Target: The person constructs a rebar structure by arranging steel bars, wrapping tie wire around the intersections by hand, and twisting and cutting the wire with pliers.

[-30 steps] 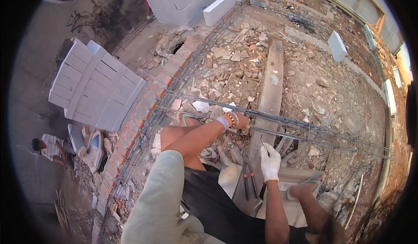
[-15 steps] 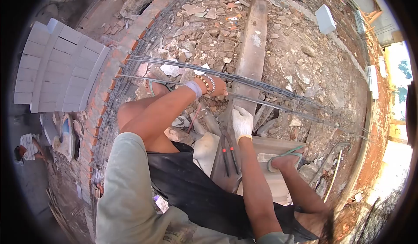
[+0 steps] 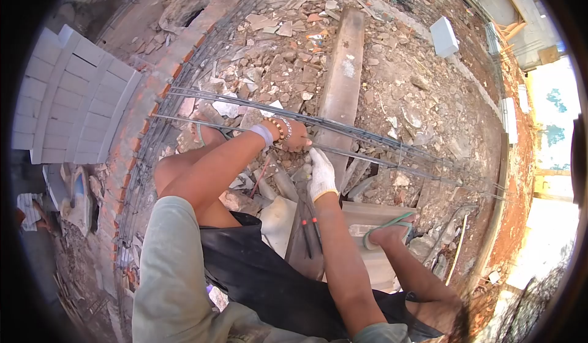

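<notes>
Several long steel bars (image 3: 367, 130) run across the rubble in front of me, tied in a bundle. My bare left hand (image 3: 294, 136), with bracelets at its wrist, is closed round the nearer bar. Beside it on the right, my right hand (image 3: 321, 174) wears a white glove. Its fingers are pressed together at the same bar; whatever they pinch is too small to make out. Pincers with red-banded dark handles (image 3: 310, 229) lie below the gloved hand on a board.
A concrete beam (image 3: 344, 67) stretches away over broken rubble (image 3: 275, 61). Stacked grey blocks (image 3: 73, 98) stand at the left, beyond a low brick wall (image 3: 138, 128). A white block (image 3: 444, 37) lies at the upper right. Sandalled feet rest on either side.
The whole view has shifted slightly. My gloved right hand has moved up to the bar, closer to my left hand, and now covers the upper part of the pincers.
</notes>
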`<state>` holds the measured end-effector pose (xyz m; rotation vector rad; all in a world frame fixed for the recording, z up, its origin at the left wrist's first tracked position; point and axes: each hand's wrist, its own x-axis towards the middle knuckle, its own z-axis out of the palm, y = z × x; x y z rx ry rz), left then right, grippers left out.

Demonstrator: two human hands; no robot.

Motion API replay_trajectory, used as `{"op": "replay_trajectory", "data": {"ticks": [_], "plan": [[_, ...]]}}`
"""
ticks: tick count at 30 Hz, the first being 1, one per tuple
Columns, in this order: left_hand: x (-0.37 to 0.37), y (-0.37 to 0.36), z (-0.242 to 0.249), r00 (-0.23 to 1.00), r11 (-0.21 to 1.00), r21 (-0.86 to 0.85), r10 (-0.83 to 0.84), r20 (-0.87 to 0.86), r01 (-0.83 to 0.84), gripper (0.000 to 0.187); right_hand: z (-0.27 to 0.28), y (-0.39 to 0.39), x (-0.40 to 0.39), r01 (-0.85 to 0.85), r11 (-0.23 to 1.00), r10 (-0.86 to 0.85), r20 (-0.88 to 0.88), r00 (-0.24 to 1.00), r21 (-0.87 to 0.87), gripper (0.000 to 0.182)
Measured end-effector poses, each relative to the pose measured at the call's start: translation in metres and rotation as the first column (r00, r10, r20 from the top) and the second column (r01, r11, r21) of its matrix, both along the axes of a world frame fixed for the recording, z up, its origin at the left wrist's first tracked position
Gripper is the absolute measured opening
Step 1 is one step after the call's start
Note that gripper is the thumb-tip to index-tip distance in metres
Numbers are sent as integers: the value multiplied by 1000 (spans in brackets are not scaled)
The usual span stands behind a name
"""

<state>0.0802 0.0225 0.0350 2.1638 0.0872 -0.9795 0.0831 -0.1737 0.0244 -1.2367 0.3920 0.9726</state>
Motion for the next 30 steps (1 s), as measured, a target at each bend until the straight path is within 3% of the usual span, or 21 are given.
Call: {"op": "replay_trajectory", "data": {"ticks": [2,3,4,7,8,11,14,17,20,24,27,30], "plan": [[-8,0,-45,929,998,56,-7,371,-14,41,4,1,-2,-27,1000,28,39,999,-10,19],[-11,-2,-41,841,996,81,-18,540,-31,40,4,1,-2,-42,999,43,59,997,-14,15],[-6,0,-37,909,997,66,-51,414,26,33,4,1,-2,-45,999,46,68,997,-18,15],[-9,0,-16,956,994,-105,53,287,-24,26,0,2,-3,-44,999,46,83,995,-28,16],[-12,0,-10,942,988,-146,88,323,-42,21,-2,2,-3,-40,999,42,80,996,-33,16],[-13,2,-16,946,983,-185,75,314,-17,33,-3,3,-1,-24,998,28,63,998,-59,16],[-19,-3,-51,856,987,-157,120,502,-47,31,-2,4,0,-18,998,19,15,1000,-53,17],[-23,-9,-17,889,998,-39,64,453,-52,35,-4,4,0,26,1000,-26,-27,999,-18,23],[-28,-14,9,896,978,199,-142,421,62,48,-12,2,3,39,996,-32,-90,995,79,21],[-39,-14,-16,813,953,299,-220,539,60,68,-8,-3,8,-23,996,32,-96,995,89,14],[-39,-15,-19,794,941,335,-246,557,57,75,-14,-4,7,33,989,-14,-135,991,146,25],[-40,-17,0,803,938,339,-256,538,72,72,34,-2,5,55,966,12,-256,967,253,41]]}}
